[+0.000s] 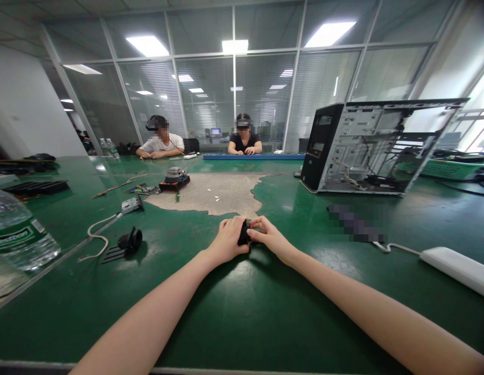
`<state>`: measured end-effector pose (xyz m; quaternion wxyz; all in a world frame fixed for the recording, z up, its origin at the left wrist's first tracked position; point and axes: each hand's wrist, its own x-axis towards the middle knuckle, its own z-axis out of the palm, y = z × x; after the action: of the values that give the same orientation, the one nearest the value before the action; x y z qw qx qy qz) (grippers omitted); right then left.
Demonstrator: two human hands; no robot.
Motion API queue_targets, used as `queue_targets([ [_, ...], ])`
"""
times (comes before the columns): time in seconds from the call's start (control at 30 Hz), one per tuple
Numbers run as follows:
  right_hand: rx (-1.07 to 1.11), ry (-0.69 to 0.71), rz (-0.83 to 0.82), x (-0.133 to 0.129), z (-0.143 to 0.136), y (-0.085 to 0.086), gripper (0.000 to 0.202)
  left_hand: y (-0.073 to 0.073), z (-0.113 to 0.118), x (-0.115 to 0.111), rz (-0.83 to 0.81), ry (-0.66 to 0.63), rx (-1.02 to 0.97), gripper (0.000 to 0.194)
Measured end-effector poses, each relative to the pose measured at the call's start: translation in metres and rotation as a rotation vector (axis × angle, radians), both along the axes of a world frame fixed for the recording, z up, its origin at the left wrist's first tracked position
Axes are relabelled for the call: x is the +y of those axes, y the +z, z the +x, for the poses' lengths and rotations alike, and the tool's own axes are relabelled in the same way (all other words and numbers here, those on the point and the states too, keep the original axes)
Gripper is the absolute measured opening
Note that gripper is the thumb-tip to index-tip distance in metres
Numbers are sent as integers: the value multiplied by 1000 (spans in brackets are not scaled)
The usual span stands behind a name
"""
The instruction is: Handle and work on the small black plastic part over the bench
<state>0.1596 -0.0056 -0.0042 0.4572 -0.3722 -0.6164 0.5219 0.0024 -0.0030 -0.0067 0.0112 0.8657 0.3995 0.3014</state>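
Note:
Just above the green tabletop, my left hand [229, 240] is closed around a small black part [243, 234], whose kind I cannot make out because the fingers cover most of it. From the other side, my right hand [270, 235] pinches at the same part with thumb and fingertips. To the left lies a black plastic piece [129, 240] with a round end and slots. Beyond it rests a small metal box [131, 204] with a white cable.
An opened computer case [323, 148] stands at the right, near a white power strip [456, 268]. A water bottle [21, 234] is close at the left. A cooler-like component [175, 177] sits beside a worn tan patch [226, 192]. Two people sit across the table.

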Motion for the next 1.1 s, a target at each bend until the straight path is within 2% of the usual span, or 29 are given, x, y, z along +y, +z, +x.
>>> queue_targets([
  [0.27, -88, 84, -184, 10, 1, 13, 25, 4, -2, -2, -27, -6, 11, 55],
  [0.4, -38, 180, -104, 8, 5, 11, 34, 3, -2, -2, -22, 4, 3, 55],
  [0.57, -18, 117, 43, 0, 3, 3, 31, 3, -1, -2, -11, -2, 10, 58],
  [0.67, -9, 58, 36, -2, 1, 4, 24, 4, -1, -2, -6, -3, 20, 56],
  [0.9, -32, 4, -19, 5, 1, -2, 29, 5, -1, -3, -14, -4, 25, 55],
  [1.1, -55, 94, 21, 1, 7, 3, 34, 4, 0, -2, -26, 2, 27, 55],
])
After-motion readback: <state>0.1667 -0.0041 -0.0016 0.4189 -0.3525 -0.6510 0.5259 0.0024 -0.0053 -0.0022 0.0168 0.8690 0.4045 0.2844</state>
